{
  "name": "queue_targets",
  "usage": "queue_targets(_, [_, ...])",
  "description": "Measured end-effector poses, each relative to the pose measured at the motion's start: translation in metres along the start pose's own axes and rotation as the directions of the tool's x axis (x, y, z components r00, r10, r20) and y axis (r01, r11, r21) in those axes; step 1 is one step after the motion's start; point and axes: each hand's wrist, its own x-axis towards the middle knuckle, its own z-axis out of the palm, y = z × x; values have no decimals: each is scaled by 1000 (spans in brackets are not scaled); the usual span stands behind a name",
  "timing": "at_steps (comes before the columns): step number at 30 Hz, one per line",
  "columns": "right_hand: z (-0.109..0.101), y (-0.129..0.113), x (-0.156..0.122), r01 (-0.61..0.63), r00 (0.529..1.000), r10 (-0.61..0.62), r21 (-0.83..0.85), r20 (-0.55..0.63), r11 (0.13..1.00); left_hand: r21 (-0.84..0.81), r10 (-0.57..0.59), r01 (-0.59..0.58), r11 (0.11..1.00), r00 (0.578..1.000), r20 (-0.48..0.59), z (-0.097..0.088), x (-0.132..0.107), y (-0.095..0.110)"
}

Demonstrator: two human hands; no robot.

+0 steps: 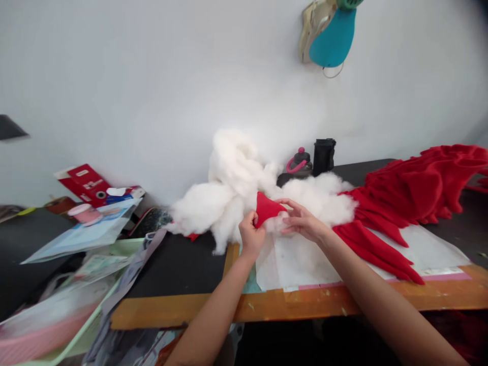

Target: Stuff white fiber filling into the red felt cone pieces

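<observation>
A small red fabric piece (267, 207), pointed at the top, is held up over the table's front part. Its left side is pinched in my left hand (251, 235), thumb and fingers closed. From its lower right edge a tuft of white fiber stuffing (273, 224) sticks out. My right hand (303, 221) has its fingertips on that tuft and the fabric's right edge, fingers curved around them. Right behind both hands rises a big heap of loose white stuffing (236, 173). How much stuffing lies inside the fabric is hidden.
Red fabric pieces (419, 188) are piled on the right over white paper (430, 249). A dark bottle (301, 161) and a black pouch (324, 156) stand by the wall. To the left are a green basket (102, 305) and a red box (86, 184). Orange tape (168, 310) covers the table's front edge.
</observation>
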Motion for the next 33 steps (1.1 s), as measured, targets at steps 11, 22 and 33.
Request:
queue_targets(11, [10, 17, 10, 87, 894, -209, -305, -397, 948, -153, 23, 21, 988, 959, 282, 7, -9, 11])
queue_targets(22, [12, 27, 10, 239, 873, -424, -546, -242, 803, -202, -182, 224, 953, 962, 205, 6, 2, -2])
queue_targets(33, [13, 25, 5, 169, 848, -432, -616, -307, 770, 35, -2, -4, 999, 982, 187, 10, -3, 4])
